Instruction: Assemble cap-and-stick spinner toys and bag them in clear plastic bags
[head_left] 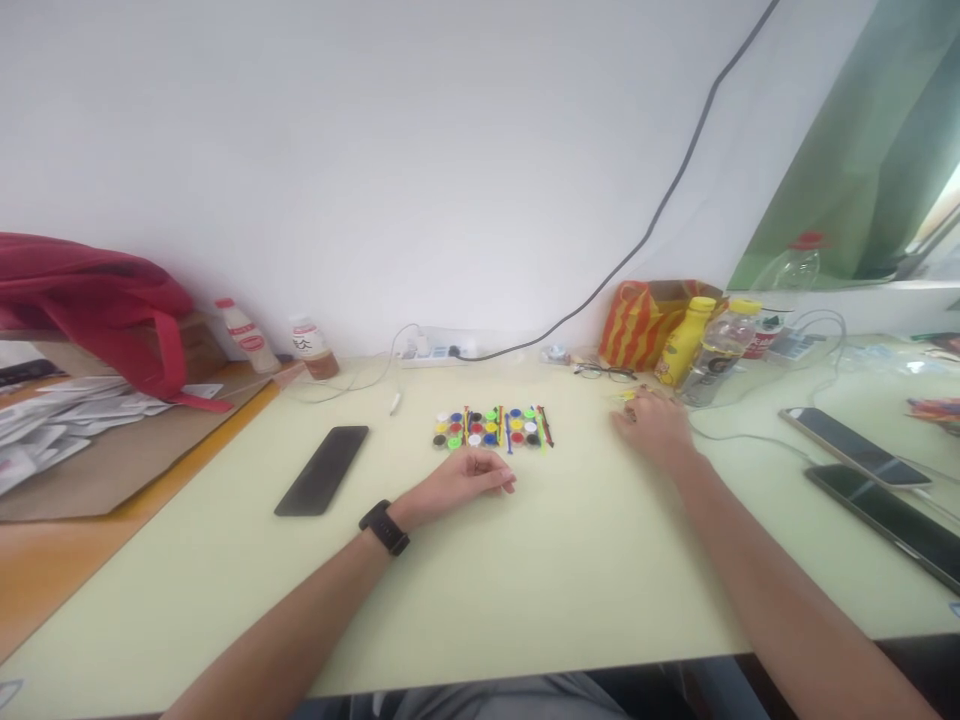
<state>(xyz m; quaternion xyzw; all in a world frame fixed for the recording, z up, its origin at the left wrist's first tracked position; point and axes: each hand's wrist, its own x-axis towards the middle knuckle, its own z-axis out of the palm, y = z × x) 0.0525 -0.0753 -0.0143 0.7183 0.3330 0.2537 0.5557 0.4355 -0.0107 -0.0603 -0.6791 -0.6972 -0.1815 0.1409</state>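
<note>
Rows of small coloured round discs [454, 429] lie on the table, in white, blue, yellow, red, green and black. Thin coloured plastic sticks [509, 434] stand between and beside the groups of discs. Just in front of them my left hand [476, 474] rests on the table, fingers curled together, with nothing visible in it; a black watch is on that wrist. Farther right, my right hand [654, 428] reaches toward the back with its fingers bent down at a small yellow item [627, 396]. The fingertips partly hide that item, and its kind is unclear.
A black phone [322, 470] lies left of the discs. Behind my right hand are eyeglasses [606, 373], a yellow bottle [685, 342], a clear bottle [720, 355] and a striped bag [626, 325]. Two phones [855, 447] with cables lie right. A power strip [435, 350] sits along the wall.
</note>
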